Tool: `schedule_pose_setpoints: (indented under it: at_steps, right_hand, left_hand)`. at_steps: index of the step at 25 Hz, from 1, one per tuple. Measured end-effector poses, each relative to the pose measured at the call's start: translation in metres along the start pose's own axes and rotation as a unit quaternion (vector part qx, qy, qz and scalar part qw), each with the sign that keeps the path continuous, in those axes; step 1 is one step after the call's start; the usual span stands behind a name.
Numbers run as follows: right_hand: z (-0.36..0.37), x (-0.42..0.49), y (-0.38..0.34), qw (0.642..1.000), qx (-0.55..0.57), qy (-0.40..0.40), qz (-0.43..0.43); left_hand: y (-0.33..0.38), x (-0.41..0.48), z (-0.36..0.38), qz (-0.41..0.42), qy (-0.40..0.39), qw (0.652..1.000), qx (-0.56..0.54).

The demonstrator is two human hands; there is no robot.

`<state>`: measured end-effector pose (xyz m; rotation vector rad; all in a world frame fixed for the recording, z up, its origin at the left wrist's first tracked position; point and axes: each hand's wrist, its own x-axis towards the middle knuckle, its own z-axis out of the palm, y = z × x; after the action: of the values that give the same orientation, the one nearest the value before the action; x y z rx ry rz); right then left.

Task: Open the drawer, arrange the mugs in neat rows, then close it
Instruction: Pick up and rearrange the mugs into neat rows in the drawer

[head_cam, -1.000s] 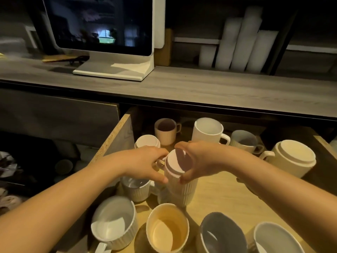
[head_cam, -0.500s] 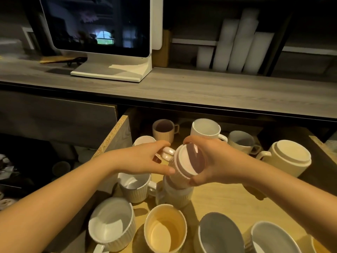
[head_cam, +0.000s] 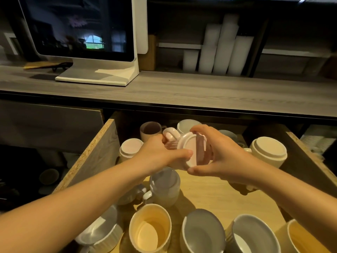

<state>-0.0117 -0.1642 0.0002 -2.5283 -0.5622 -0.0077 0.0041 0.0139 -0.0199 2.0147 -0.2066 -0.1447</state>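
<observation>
The wooden drawer stands pulled open under the counter with several mugs in it. Both hands hold a pale pink mug in the air above the drawer, tipped on its side with its base facing me and its handle up at the left. My left hand grips its left side near the handle. My right hand curls round its right side and base. Below it an upright white mug stands on the drawer floor. An upside-down pink mug sits at the left, an upside-down cream mug at the right.
Along the drawer's front stand a white ribbed mug, a yellow-lined mug, two grey mugs and another at the right edge. More mugs stand at the back. A monitor and white cup stacks sit on the counter.
The pink mug has been lifted off the white mug it was stacked on and tipped from upside down onto its side. Both hands rose and moved back with it.
</observation>
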Motion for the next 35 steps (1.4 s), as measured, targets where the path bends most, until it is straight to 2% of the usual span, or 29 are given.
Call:
schedule_pose_setpoints:
  at_steps: [2, 4, 8, 12, 15, 20, 23, 25, 30, 35]
  right_hand:
    - [-0.012, -0.001, 0.007, 0.993, 0.096, -0.052, 0.041]
    - [-0.020, 0.001, 0.017, 0.979, 0.176, -0.066, 0.078]
    - [-0.019, 0.012, 0.028, 0.959, 0.222, -0.094, 0.149]
    - [-0.020, 0.012, 0.034, 0.931, 0.268, -0.201, 0.143]
    - [-0.021, 0.009, 0.037, 0.919, 0.284, -0.232, 0.146]
    - [-0.014, 0.006, 0.042, 0.927, 0.277, -0.187, 0.167]
    - [-0.018, 0.003, 0.040, 0.944, 0.235, -0.166, 0.161]
    - [-0.019, 0.002, 0.039, 0.963, 0.167, -0.142, 0.157]
    - [-0.005, -0.003, 0.038, 0.987, -0.030, -0.105, 0.121]
    - [0.019, -0.002, 0.046, 0.985, -0.063, -0.117, 0.113]
  left_hand:
    - [-0.006, 0.001, -0.002, 0.046, 0.009, 0.996, 0.079]
    - [-0.009, -0.001, -0.005, 0.119, 0.003, 0.979, 0.163]
    - [-0.006, -0.007, -0.003, 0.290, -0.075, 0.914, 0.273]
    - [-0.003, -0.008, 0.001, 0.341, -0.121, 0.880, 0.307]
    - [-0.003, -0.008, 0.000, 0.363, -0.146, 0.858, 0.333]
    - [-0.005, -0.004, 0.000, 0.313, -0.170, 0.869, 0.343]
    - [-0.010, 0.000, 0.003, 0.227, -0.159, 0.899, 0.339]
    - [-0.014, 0.002, 0.004, 0.167, -0.171, 0.907, 0.346]
    - [-0.029, 0.002, 0.002, 0.081, -0.238, 0.868, 0.428]
    - [-0.042, 0.002, 0.001, 0.054, -0.241, 0.860, 0.447]
